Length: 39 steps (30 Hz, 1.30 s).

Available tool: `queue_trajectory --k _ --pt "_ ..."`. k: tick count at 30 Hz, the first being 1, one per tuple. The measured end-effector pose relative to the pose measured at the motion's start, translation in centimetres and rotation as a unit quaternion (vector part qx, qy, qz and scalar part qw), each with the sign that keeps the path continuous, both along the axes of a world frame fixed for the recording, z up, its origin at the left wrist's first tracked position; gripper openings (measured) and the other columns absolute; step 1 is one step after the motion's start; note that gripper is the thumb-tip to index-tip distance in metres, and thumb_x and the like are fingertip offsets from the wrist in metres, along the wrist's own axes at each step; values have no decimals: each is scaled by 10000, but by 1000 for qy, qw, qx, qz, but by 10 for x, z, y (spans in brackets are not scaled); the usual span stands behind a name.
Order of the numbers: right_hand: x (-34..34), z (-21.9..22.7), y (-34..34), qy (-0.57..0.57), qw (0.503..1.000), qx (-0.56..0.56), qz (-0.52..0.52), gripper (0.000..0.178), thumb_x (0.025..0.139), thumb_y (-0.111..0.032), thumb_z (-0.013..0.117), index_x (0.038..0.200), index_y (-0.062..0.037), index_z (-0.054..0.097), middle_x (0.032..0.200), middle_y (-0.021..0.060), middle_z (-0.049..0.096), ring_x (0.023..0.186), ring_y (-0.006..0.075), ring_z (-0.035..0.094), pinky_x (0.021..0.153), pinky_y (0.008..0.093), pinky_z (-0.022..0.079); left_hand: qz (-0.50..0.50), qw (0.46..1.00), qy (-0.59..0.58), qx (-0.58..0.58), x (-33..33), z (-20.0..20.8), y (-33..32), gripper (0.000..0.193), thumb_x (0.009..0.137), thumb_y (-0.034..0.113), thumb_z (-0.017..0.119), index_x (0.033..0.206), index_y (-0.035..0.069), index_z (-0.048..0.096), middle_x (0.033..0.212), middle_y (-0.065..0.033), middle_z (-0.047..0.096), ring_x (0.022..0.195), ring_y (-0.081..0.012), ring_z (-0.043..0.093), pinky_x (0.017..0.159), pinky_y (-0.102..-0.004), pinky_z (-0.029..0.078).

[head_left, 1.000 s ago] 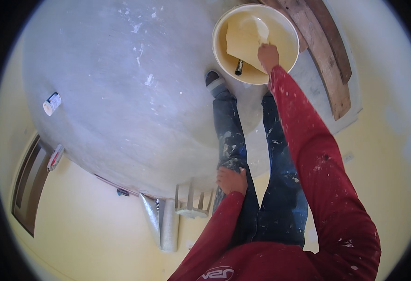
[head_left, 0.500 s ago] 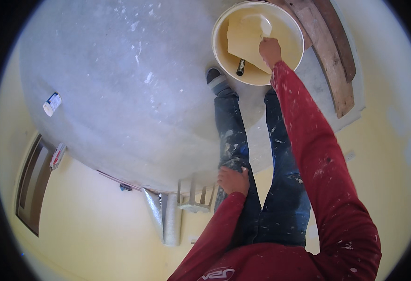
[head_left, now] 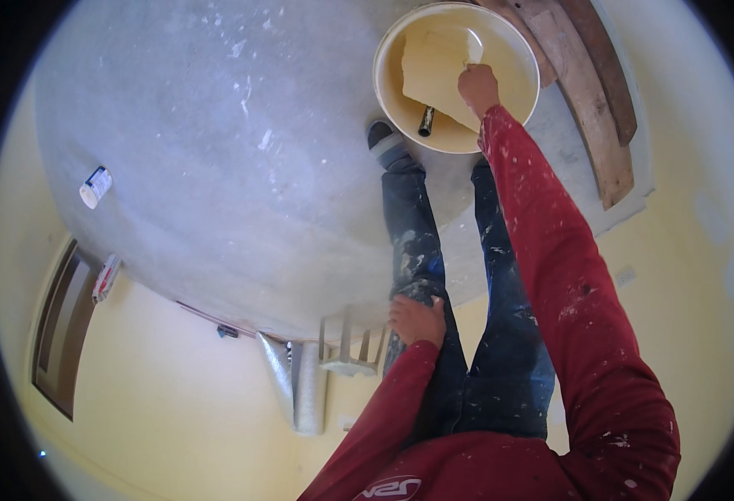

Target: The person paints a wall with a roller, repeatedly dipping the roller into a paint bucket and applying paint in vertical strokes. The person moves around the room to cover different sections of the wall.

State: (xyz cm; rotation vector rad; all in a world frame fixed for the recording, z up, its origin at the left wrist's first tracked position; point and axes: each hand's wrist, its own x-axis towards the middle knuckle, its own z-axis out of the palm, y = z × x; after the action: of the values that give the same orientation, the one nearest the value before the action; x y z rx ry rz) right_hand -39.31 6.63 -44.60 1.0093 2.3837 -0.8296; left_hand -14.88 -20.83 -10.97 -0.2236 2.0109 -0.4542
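My right hand (head_left: 479, 89) reaches into a round white bucket (head_left: 377, 79), its fingers closed. Whatever it grips is mostly hidden; a whitish piece (head_left: 474, 48) shows just beyond the knuckles. A pale, flat, angular surface (head_left: 434, 71) lies inside the bucket, which is cream-yellow within. Below its edge a short black, paint-smeared handle (head_left: 426, 122) sticks out toward me. My left hand (head_left: 417, 321) lies on my left knee over paint-spattered dark jeans (head_left: 417, 217), thumb apart from the fingers, holding nothing.
Curved-looking wooden boards (head_left: 580, 92) lie right of the bucket by the wall. A white container (head_left: 95, 187) lies on the grey floor (head_left: 183, 150) at left. Near the cream wall are a small stool (head_left: 348, 366), a silvery roll (head_left: 308, 388) and a red-and-white package (head_left: 106, 280).
My right hand has shifted slightly left and away from me inside the bucket. The bucket appears a little further left. My left hand stays on the knee.
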Motion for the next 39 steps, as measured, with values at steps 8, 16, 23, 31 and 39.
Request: queue_trajectory --k 8,16,23,31,39 --pt "20 147 -45 -15 995 -55 -83 216 910 -161 629 848 -61 810 921 141 763 911 369 734 814 442 620 -50 998 13 -36 15 6 -1 672 875 640 669 1124 31 531 1058 -128 629 977 -285 652 872 -413 482" --pt "-7 39 -7 29 988 51 141 237 912 -175 618 876 -43 812 940 161 765 936 358 745 827 442 621 -80 996 28 -15 13 -2 1 671 874 660 656 1105 41 537 1041 -118 626 954 -274 648 847 -402 474" --pt "28 192 -43 8 993 -101 -56 290 991 -192 563 1067 -15 780 1032 288 750 1008 483 727 901 520 587 -61 997 23 -29 19 8 2 689 877 674 652 1117 38 537 1053 -118 629 965 -273 647 860 -400 472" --pt "19 124 -13 -25 995 -92 -38 297 998 -191 561 1112 -3 760 1024 319 737 1018 496 719 907 552 577 -65 997 24 -24 20 5 7 734 896 683 637 1174 9 548 1084 -123 635 990 -276 654 860 -411 484" --pt "59 175 -25 31 993 -95 -57 300 1006 -194 546 1073 20 744 977 315 737 970 511 721 865 572 585 15 999 21 -32 24 16 24 751 861 619 716 1187 -34 538 1167 -213 644 1092 -367 677 949 -466 524"
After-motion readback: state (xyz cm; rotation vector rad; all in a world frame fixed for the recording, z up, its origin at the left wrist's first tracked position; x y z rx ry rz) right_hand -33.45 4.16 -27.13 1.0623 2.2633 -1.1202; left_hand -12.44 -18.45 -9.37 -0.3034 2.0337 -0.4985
